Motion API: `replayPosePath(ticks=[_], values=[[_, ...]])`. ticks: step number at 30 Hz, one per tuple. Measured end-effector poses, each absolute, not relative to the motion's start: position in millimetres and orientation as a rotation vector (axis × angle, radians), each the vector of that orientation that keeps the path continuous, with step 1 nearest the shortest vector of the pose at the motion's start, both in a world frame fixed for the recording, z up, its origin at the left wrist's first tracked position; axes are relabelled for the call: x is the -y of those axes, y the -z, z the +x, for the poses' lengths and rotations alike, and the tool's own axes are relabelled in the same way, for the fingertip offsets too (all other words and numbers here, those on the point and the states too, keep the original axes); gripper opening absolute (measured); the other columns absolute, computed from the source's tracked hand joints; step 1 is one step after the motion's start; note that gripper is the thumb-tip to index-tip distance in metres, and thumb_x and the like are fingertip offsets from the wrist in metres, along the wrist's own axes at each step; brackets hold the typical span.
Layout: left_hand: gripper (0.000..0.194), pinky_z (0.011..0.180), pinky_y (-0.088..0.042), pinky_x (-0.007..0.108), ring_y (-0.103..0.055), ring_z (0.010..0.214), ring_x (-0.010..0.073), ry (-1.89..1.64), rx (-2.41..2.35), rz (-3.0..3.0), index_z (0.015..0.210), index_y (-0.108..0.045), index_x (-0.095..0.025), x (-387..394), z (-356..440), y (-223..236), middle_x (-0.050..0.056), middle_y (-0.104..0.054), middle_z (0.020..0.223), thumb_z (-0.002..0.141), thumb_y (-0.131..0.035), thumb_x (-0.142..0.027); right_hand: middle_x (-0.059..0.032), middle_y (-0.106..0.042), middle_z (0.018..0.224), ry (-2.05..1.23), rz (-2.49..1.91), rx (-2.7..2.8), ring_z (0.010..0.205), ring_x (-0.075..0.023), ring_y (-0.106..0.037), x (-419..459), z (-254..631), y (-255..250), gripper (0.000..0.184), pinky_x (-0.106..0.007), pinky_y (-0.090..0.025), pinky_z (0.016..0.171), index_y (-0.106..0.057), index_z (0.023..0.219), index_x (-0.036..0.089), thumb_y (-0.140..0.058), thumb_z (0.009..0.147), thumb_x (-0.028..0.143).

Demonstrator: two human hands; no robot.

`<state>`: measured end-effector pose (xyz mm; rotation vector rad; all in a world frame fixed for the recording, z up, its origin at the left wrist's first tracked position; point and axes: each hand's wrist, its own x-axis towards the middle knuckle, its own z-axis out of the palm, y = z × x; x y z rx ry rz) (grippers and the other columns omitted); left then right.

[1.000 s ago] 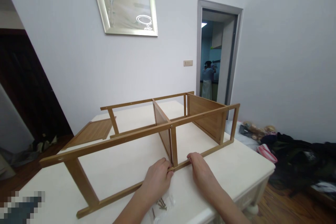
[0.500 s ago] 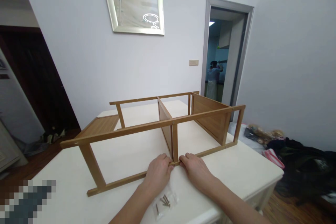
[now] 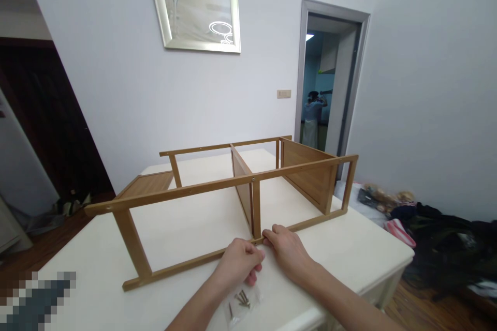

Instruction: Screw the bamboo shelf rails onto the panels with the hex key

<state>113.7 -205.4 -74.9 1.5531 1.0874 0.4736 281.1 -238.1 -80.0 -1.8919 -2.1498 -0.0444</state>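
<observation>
a: where's the rack (image 3: 209, 188)?
b: lying on its side on the white table (image 3: 357, 240), right in front of the person, with the near bottom rail (image 3: 314, 223) along the tabletop.
a: and the hands?
b: the right hand (image 3: 288, 249) has its fingertips bent onto that rail, just beside the middle post (image 3: 257, 209); it looks like a light pinch. the left hand (image 3: 241, 262) is curled almost closed, thumb against the fingers, by the same joint. i can't tell if anything small is inside it.
a: heavy, would you say?
b: i'd guess light for its size. thin wooden bars, mostly open space, stiff along each rail, but likely to wobble or twist at the joints.
a: slippery?
b: probably smooth, not slick. the middle board (image 3: 245, 200) may mark if knocked.
a: best place to hold it?
b: on a rail, close to a post, one hand either side of the joint. for lifting, i'd take two rails, not a board. mind the screws (image 3: 243, 298) in the clear bag below the left hand: small, hard, likely to roll.
</observation>
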Motion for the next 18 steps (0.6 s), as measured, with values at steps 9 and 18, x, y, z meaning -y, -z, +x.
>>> replayPosePath(ticks=[9, 18], values=[[0.024, 0.079, -0.056, 0.033, -0.069, 0.067, 0.0162, -0.519, -0.752, 0.911, 0.088, -0.064, -0.007, 195, 102, 78, 0.010, -0.068, 0.078, 0.075, -0.073, -0.025, -0.0018, -0.059, 0.082, 0.061, -1.864, 2.138, 0.075, -0.0145, -0.056, 226, 279, 62, 0.019, -0.026, -0.026, 0.059, -0.065, 0.093, 0.021, -0.046, 0.095, 0.023], [0.037, 0.098, -0.048, 0.040, -0.066, 0.106, 0.0276, -0.805, -0.552, 0.498, 0.106, -0.060, -0.012, 190, 116, 85, 0.018, -0.066, 0.116, 0.085, -0.064, -0.042, -0.0036, -0.062, 0.080, 0.092, -1.806, 2.137, 0.070, -0.0146, -0.057, 219, 278, 45, 0.019, -0.025, -0.024, 0.055, -0.067, 0.086, 0.020, -0.048, 0.093, 0.019]])
